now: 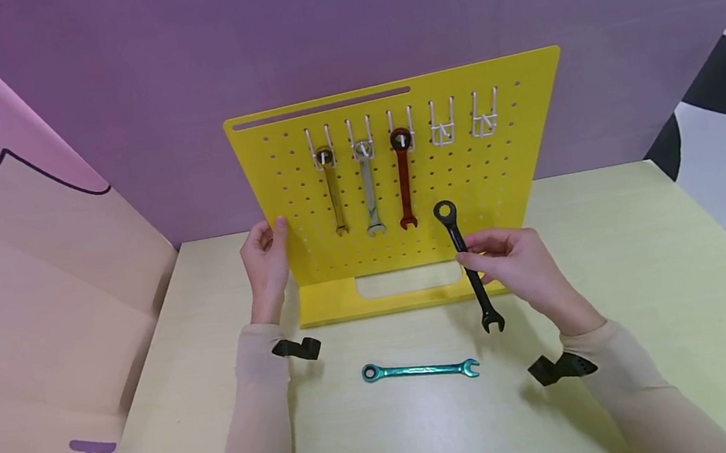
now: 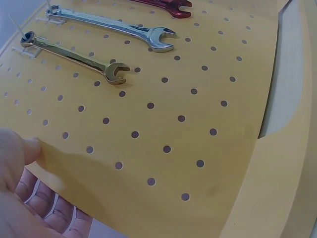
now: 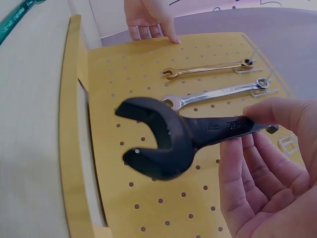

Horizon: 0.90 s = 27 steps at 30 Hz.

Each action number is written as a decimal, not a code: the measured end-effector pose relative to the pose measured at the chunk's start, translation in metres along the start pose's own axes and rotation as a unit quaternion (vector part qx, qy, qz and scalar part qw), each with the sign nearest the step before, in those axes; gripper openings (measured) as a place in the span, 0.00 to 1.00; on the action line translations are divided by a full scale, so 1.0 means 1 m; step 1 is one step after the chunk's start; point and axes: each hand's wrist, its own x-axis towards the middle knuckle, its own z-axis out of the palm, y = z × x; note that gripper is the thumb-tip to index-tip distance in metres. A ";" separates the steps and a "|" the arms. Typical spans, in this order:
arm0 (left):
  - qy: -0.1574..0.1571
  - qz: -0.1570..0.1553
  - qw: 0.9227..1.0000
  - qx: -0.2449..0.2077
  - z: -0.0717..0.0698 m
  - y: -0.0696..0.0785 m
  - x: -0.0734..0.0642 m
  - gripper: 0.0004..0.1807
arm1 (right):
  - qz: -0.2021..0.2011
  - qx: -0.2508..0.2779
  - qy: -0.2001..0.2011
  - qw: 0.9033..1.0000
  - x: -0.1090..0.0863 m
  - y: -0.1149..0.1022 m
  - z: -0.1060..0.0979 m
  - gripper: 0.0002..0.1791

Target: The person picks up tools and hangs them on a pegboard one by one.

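A black combination wrench point(image 1: 469, 266) is pinched between the thumb and fingers of my right hand point(image 1: 517, 264), ring end up and tilted, in front of the yellow pegboard point(image 1: 319, 254). Its open end looms large in the right wrist view. My left hand point(image 1: 266, 265) holds the board's left edge, thumb on the front face and fingers behind it. On white hooks hang a gold wrench point(image 1: 335, 196), a silver wrench point(image 1: 368, 192) and a red wrench point(image 1: 405, 183), ring ends up. A teal wrench point(image 1: 421, 370) lies flat on the table before the board.
Two bare white hooks, a middle one point(image 1: 443, 132) and a right one point(image 1: 485, 123), stick out at the board's upper right. The board stands on a yellow base point(image 1: 328, 308) on the pale table point(image 1: 157, 433). Behind it rises a purple wall point(image 1: 325, 27).
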 end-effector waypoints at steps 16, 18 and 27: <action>-0.001 0.000 1.000 0.004 0.000 0.000 -0.001 0.19 | -0.006 0.009 0.014 1.000 0.007 -0.013 -0.002 0.21; -0.001 0.000 1.000 0.002 0.000 0.000 -0.001 0.19 | -0.003 0.009 0.017 1.000 0.007 -0.015 -0.003 0.22; 0.001 -0.001 1.000 -0.004 0.001 0.003 -0.002 0.18 | 0.002 0.037 0.033 0.999 0.011 -0.017 -0.005 0.22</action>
